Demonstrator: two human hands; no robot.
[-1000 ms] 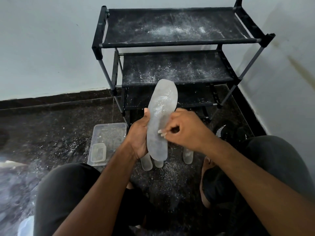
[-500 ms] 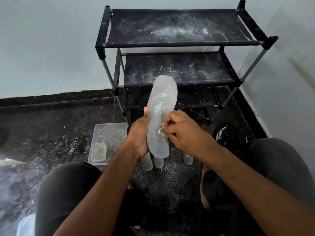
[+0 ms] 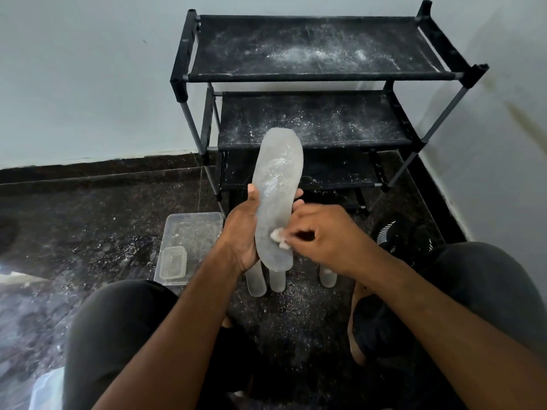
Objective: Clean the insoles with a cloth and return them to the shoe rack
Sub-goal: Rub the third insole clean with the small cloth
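Left grip (image 3: pixel 241 232) clasped, right grip (image 3: pixel 322 238) pinching.

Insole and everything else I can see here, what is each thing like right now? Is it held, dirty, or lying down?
Insole: held up, white smears on it.
Left hand: grips the insole from behind.
Right hand: pinches the cloth against the insole.
Cloth: bunched small, touching the insole's lower part.
Shoe rack: standing, shelves dusted with white powder, nothing on them.
Other insoles: lying on the floor.
Plastic box: open, on the floor.
Floor: speckled with powder.
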